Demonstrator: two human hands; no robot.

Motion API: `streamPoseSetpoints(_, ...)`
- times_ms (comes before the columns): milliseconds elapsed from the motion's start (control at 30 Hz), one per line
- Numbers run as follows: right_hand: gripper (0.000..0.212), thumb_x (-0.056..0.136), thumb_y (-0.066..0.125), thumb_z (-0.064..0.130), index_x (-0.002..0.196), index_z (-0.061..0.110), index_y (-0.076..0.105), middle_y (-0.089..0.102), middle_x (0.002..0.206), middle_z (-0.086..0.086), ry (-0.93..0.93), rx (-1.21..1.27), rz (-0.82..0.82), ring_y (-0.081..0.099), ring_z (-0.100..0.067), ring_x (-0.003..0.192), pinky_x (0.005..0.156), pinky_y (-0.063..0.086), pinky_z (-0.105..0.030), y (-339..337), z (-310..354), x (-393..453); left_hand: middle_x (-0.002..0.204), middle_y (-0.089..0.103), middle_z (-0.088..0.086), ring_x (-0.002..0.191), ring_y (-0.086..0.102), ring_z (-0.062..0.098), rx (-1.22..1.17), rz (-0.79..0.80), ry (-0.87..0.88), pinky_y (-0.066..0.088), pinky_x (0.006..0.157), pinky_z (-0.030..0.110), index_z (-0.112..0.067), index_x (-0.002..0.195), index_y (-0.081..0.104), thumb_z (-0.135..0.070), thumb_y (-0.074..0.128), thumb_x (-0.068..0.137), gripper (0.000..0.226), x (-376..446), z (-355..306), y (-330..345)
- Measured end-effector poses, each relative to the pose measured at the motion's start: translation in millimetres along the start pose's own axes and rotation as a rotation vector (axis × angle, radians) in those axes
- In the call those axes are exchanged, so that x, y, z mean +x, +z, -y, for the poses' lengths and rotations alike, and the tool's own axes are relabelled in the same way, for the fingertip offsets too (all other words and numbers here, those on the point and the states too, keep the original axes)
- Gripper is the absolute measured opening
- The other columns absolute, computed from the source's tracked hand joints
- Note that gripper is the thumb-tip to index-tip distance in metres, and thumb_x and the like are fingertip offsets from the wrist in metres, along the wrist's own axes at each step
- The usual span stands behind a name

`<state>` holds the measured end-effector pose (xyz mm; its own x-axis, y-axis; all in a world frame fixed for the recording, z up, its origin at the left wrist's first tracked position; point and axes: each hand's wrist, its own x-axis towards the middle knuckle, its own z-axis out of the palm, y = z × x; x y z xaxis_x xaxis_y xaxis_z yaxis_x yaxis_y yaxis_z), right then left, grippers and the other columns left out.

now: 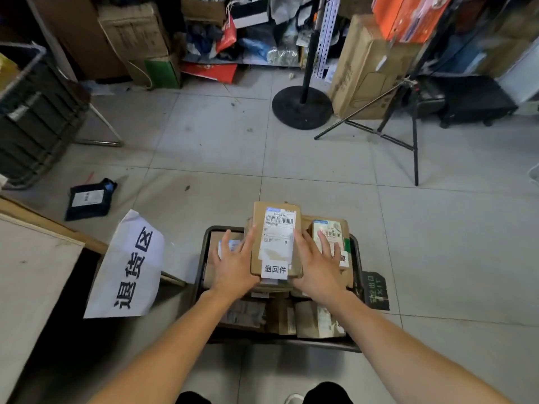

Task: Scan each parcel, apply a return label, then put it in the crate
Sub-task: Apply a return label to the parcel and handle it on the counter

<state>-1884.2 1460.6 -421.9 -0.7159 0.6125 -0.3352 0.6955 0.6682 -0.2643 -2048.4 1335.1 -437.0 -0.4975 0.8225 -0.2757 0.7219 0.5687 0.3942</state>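
Observation:
A brown cardboard parcel (275,228) lies on top of a pile of parcels in a black crate (204,252) on the floor. It bears a white shipping label with barcodes and a white return sticker (274,269) at its near edge. My left hand (233,262) rests against the parcel's left side with fingers straight and spread. My right hand (319,262) lies flat along its right side, fingers also straight. Another labelled parcel (329,231) sits to the right in the crate.
A white paper sign (131,266) hangs from a table (32,272) at the left. A black bagged parcel (90,198) lies on the tiled floor. A dark crate (35,118) stands far left, a round stand base (302,107) and a tripod (408,132) behind.

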Motion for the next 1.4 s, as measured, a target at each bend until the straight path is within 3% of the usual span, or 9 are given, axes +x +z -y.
streamPoseSetpoints(133,0.114,0.083,0.071,0.049,0.152,0.036,-0.018,-0.007,0.167,-0.004,-0.002,-0.031,0.065,-0.019,-0.033,0.15,0.118,-0.005,-0.062,-10.4,4.1,-7.8,0.168,0.004,-0.006,0.151,-0.016,0.035,0.103,0.071,0.018,-0.003,0.119,0.063,-0.038,0.156,-0.018,-0.066,0.071,0.077,0.123,-7.0,-5.2,-11.8)
streamPoseSetpoints(233,0.114,0.083,0.07,0.054,0.153,0.038,-0.018,-0.011,0.166,-0.006,-0.012,-0.045,0.085,-0.02,-0.033,0.15,0.118,-0.007,-0.06,-48.8,18.2,-26.4,0.168,-0.005,0.0,0.15,-0.017,0.039,0.138,0.091,0.013,-0.003,0.118,0.064,-0.04,0.155,-0.019,-0.069,0.071,0.074,0.125,-25.5,-20.6,-52.7)
streamPoseSetpoints(433,0.099,0.088,0.058,0.062,0.156,0.037,-0.01,-0.013,0.166,-0.006,-0.04,-0.085,0.007,-0.02,-0.031,0.151,0.118,-0.005,-0.06,-181.8,75.6,-69.5,0.167,-0.016,0.001,0.149,-0.024,0.038,0.201,0.05,-0.007,-0.007,0.118,0.067,-0.043,0.154,-0.018,-0.067,0.064,0.08,0.113,-73.8,-66.9,-195.0)
streamPoseSetpoints(567,0.09,0.091,0.05,0.063,0.156,0.039,-0.008,-0.013,0.166,-0.005,-0.091,-0.111,-0.061,-0.018,-0.031,0.151,0.119,-0.003,-0.06,-283.9,128.5,-100.0,0.167,-0.013,0.0,0.149,-0.023,0.039,0.227,-0.06,-0.008,-0.009,0.115,0.066,-0.044,0.155,-0.015,-0.072,0.054,0.083,0.103,-113.6,-93.0,-302.4)
streamPoseSetpoints(733,0.089,0.091,0.05,0.063,0.156,0.038,-0.007,-0.012,0.167,-0.005,-0.205,-0.134,-0.16,-0.015,-0.031,0.152,0.12,0.001,-0.059,-387.9,196.1,-121.4,0.167,-0.012,0.0,0.15,-0.023,0.037,0.261,-0.184,-0.088,-0.009,0.117,0.066,-0.044,0.156,-0.01,-0.063,0.061,0.084,0.103,-163.3,-109.0,-423.0)
streamPoseSetpoints(867,0.088,0.092,0.048,0.064,0.157,0.037,-0.003,-0.007,0.167,-0.006,-0.393,-0.166,-0.249,-0.012,-0.032,0.152,0.12,0.003,-0.059,-443.0,262.3,-135.3,0.168,-0.009,-0.001,0.151,-0.021,0.036,0.252,-0.367,-0.223,-0.009,0.117,0.065,-0.047,0.155,-0.008,-0.066,0.06,0.082,0.101,-215.7,-104.2,-496.0)
streamPoseSetpoints(1067,0.085,0.091,0.049,0.066,0.158,0.036,0.005,0.001,0.167,-0.006,-0.751,-0.178,-0.265,-0.006,-0.031,0.152,0.119,0.002,-0.059,-470.1,396.4,-188.5,0.168,-0.008,0.003,0.151,-0.016,0.04,0.313,-0.572,-0.515,-0.004,0.116,0.069,-0.045,0.155,-0.007,-0.068,0.057,0.086,0.097,-352.5,-65.8,-566.5)
streamPoseSetpoints(1400,0.084,0.087,0.055,0.064,0.155,0.03,0.02,0.025,0.16,-0.009,-1.438,-0.129,-0.303,0.015,-0.036,0.148,0.116,0.015,-0.064,-418.6,641.0,-420.6,0.167,0.005,0.009,0.151,-0.008,0.041,0.328,-0.918,-1.099,-0.001,0.114,0.07,-0.042,0.157,0.006,-0.059,0.061,0.085,0.092,-699.8,-3.6,-577.5)
